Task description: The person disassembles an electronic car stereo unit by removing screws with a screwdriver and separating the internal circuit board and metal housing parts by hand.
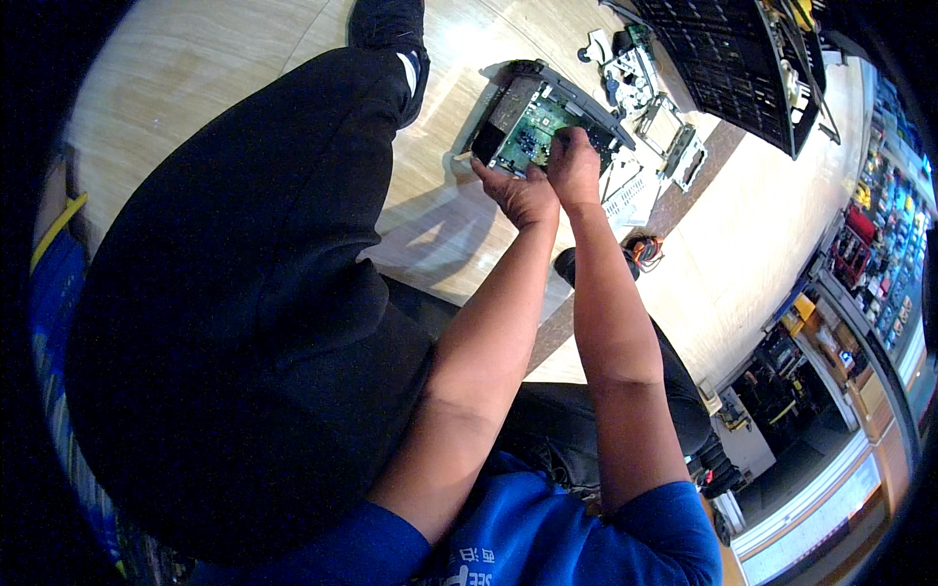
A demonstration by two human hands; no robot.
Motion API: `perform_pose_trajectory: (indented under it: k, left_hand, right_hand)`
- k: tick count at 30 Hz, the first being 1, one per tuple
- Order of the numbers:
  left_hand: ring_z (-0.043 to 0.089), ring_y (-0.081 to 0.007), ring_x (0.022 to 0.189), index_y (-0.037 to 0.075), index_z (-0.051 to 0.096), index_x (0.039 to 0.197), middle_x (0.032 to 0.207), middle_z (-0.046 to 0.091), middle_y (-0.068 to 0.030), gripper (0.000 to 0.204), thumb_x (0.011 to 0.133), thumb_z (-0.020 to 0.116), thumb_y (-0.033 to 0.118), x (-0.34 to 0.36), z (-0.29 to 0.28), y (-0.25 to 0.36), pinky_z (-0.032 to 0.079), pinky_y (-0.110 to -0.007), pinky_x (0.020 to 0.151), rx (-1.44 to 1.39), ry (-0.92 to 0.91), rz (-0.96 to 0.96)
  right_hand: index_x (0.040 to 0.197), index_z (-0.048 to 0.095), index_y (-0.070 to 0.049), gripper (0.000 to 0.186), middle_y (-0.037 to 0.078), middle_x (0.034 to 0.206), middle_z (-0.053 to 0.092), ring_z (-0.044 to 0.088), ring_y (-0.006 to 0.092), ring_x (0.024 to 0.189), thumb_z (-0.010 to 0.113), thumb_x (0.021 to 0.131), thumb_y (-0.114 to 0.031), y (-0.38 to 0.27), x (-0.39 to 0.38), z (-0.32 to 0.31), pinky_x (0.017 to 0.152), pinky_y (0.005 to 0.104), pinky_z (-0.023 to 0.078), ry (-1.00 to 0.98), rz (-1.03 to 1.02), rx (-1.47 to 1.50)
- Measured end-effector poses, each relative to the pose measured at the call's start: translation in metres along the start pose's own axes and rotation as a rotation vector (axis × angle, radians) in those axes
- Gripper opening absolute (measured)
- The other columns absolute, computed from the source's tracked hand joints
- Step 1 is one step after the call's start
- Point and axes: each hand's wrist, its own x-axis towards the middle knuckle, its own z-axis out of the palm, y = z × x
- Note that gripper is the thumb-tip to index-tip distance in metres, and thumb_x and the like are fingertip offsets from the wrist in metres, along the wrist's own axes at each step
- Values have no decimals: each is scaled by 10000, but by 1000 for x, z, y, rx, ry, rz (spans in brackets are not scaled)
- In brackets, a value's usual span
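Right grip [576, 168] curls over the green circuit board [537, 121] in the open black machine [589, 104] on the floor [244, 88]; whether it pinches something can't be seen. Left grip [523, 197] spreads along the machine's near edge.

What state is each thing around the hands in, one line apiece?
Black plastic rectangular housing: open.
Green rectangular circuit board: exposed, inside the housing.
Flat silvery metal pieces: loose, scattered beside the housing.
Thin orange-and-black cable: bunched up.
Bare left hand: at the housing's near edge; grip unclear.
Bare right hand: fingers bunched over the board; grip's contents hidden.
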Motion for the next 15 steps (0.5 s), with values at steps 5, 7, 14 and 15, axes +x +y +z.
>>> perform_pose_trajectory:
  k: [5, 7, 14, 15]
  left_hand:
    - [433, -423, 1183, -36, 86, 1418, 1267, 379, -321, 908, 719, 664, -2, -2, 1, 6, 356, -442, 1022, -1, -15, -9]
    - [447, -433, 1167, -52, 64, 1413, 1266, 375, -335, 897, 727, 641, 1, -1, 2, 5, 373, -446, 1007, -1, -8, -34]
    - [531, -413, 1093, -86, 368, 1304, 1209, 498, -324, 597, 794, 560, 157, 8, 11, -19, 432, -422, 942, -9, -180, -31]
    - [551, -406, 1064, -71, 469, 1213, 1152, 547, -300, 490, 804, 542, 187, 8, 11, -21, 439, -415, 926, 6, -245, -49]
  right_hand:
    - [887, 560, -2, 160, 243, 815, 640, 617, 428, 777, 598, 844, -151, 6, -1, 2, 701, 475, 496, 72, 154, 48]
    - [888, 565, -2, 164, 240, 817, 641, 618, 427, 777, 597, 847, -157, 1, -2, 3, 701, 472, 496, 77, 198, 59]
    - [951, 587, -29, 151, 230, 858, 644, 617, 419, 808, 588, 845, -136, 12, -3, 5, 720, 458, 496, -11, 43, 153]
    - [951, 587, -29, 151, 230, 858, 644, 617, 419, 808, 588, 845, -136, 12, -3, 3, 720, 458, 496, -11, 47, 151]
